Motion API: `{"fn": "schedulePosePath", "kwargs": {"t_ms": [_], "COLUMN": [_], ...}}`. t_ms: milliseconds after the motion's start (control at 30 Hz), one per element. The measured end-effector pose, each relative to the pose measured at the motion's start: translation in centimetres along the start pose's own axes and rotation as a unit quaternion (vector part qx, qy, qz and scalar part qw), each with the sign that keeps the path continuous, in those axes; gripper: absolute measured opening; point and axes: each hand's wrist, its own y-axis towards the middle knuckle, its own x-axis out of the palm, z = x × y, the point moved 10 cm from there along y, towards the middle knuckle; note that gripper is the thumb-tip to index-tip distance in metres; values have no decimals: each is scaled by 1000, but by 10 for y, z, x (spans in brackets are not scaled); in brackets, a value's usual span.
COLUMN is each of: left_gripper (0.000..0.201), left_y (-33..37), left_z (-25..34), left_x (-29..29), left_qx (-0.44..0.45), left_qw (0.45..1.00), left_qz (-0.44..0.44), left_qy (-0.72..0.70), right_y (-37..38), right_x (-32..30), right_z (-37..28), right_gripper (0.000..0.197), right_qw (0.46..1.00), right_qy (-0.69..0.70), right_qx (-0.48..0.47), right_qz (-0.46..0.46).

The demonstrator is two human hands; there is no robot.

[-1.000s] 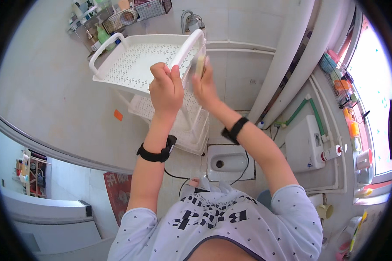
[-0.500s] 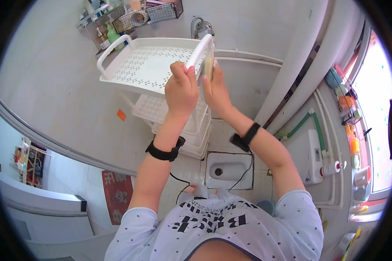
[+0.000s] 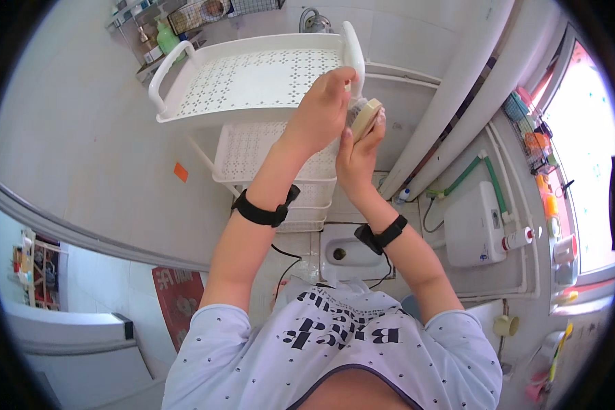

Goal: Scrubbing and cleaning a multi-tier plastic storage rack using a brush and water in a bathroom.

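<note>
1. Two bare hands were at work near the top of the view: the left hand (image 3: 321, 113) at 12 o'clock, the right hand (image 3: 359, 157) at 1 o'clock.
2. The left hand's fingers were curled around the near end of a white handle (image 3: 352, 51); its palm side was hidden, so I could not tell how firmly it clasped.
3. The right hand was closed on a cream-backed brush (image 3: 366, 123), at 1 o'clock, pale bristles (image 3: 354, 107) facing 11 o'clock, toward the handle. Whether they touched it could not be made out.
4. The white tiered trolley (image 3: 249, 147) stood at 11 o'clock, its perforated top tray (image 3: 253, 75) bare.
5. Half a second earlier the brush had stood nearly upright beside the handle's middle; now it leaned over, lower, by the handle's near end. The tray's near edge had also come closer to level.
6. By my judgement, this shifted the brushing from the handle's side to its lower end, with the left hand as the steadying one and in the bristles' way.
</note>
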Motion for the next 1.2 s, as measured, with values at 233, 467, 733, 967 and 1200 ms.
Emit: {"fn": "schedulePosePath", "kwargs": {"t_ms": [233, 467, 733, 967, 1200], "left_gripper": [35, 27, 17, 14, 14], "left_y": [-50, -52, -54, -52, -52], "left_z": [-74, -120, -96, -93, -59], "left_x": [-171, -223, -208, -193, -163], "left_qx": [38, -17, 42, 62, 86], "left_qw": [936, 954, 961, 961, 940], "left_qz": [-7, -80, -95, -68, -70], "left_qy": [350, 289, 258, 259, 321], "right_y": [6, -19, -5, -25, 11], "right_x": [32, 152, 97, 169, 61], "right_z": [-25, -83, -54, -113, -48], "right_gripper": [73, 69, 68, 60, 61], "right_qw": [981, 967, 917, 957, 900], "right_qy": [-142, -231, -324, -257, -320], "right_qx": [33, -23, 18, -92, 95], "right_qz": [128, 107, 232, 101, 280]}}
